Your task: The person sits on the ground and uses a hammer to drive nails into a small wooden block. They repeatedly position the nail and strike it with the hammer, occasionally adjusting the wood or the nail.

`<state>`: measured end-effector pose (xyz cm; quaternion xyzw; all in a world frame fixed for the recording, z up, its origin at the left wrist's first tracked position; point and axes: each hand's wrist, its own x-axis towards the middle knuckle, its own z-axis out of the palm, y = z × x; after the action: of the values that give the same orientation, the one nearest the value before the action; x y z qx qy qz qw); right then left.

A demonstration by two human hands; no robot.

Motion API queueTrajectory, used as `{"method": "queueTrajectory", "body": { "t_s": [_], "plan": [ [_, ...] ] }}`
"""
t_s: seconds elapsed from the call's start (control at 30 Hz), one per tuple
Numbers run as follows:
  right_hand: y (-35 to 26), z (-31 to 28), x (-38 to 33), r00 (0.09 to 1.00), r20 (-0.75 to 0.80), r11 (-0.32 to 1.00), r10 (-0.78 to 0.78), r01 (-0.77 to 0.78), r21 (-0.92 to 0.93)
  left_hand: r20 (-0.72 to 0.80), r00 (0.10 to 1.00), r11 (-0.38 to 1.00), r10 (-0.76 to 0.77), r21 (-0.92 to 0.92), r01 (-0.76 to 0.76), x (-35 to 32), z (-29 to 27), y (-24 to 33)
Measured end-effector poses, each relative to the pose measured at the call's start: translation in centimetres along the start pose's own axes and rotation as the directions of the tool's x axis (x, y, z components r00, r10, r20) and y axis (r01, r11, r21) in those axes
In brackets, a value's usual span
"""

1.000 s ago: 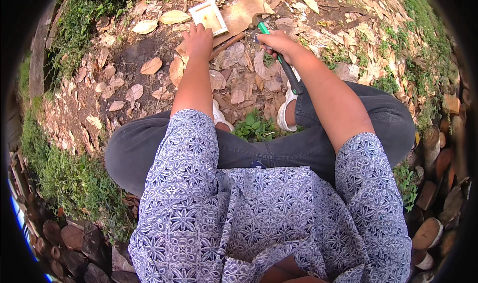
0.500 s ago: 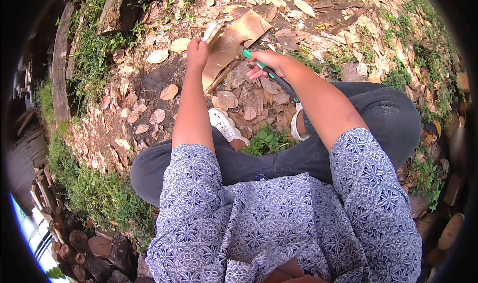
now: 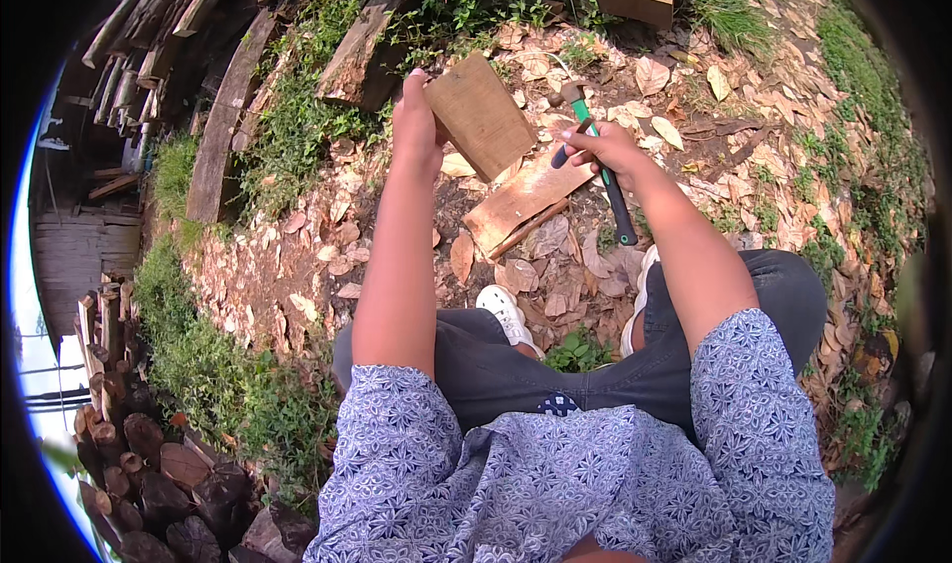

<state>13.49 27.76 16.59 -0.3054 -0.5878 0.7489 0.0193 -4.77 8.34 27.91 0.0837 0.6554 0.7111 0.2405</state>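
My left hand (image 3: 416, 132) is closed on the left edge of a flat rectangular wooden piece (image 3: 482, 115), lifted off the ground and tilted, its broad brown face showing. To the right, my right hand (image 3: 607, 151) is wrapped round a hammer (image 3: 617, 201) with a green and black handle, its metal head pointing away from me. A short dark object (image 3: 560, 157) sticks out by the right fingers; its kind is unclear. Beneath and between the hands a pale wooden board (image 3: 521, 204) lies on the leaves, apart from the lifted piece as far as I can tell.
Dry leaves cover the soil around my white shoes (image 3: 504, 311). Thick timbers (image 3: 230, 127) lie at the left, and a cut wood block (image 3: 635, 0) sits at the far side. Stacked logs (image 3: 188, 464) stand at the lower left, beside green plants (image 3: 213, 350).
The wooden piece has turned from edge-on to show its broad face. The hammer head has swung away from it to point far. The whole view has shifted, showing more of the far ground.
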Motion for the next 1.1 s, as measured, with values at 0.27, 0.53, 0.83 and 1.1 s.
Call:
{"method": "queueTrajectory", "body": {
  "t_s": [0.27, 0.53, 0.83, 1.1],
  "plan": [
    [-16.7, -2.6, -6.1, 0.957, 0.08, 0.675, -0.28, 0.256, -0.692, 0.097, 0.993, 0.998, 0.063, -0.01, -0.063, -8.4, -2.4, 7.7],
    [-13.0, 1.8, -14.9, 0.934, 0.224, 0.842, -0.28, 0.351, -0.41, 0.128, 0.974, 0.968, 0.186, 0.143, -0.204, -12.2, -2.9, 1.0],
    [-11.2, 5.7, -15.9, 0.87, 0.403, 0.749, -0.285, 0.464, -0.473, 0.322, 0.914, 0.89, 0.247, 0.299, -0.345, -16.2, -2.3, 1.9],
    [-11.6, 6.0, -16.7, 0.93, 0.287, 0.804, -0.229, 0.347, -0.483, 0.454, 0.873, 0.971, 0.178, 0.06, -0.23, -16.5, -3.9, 1.3]
  ]
}}
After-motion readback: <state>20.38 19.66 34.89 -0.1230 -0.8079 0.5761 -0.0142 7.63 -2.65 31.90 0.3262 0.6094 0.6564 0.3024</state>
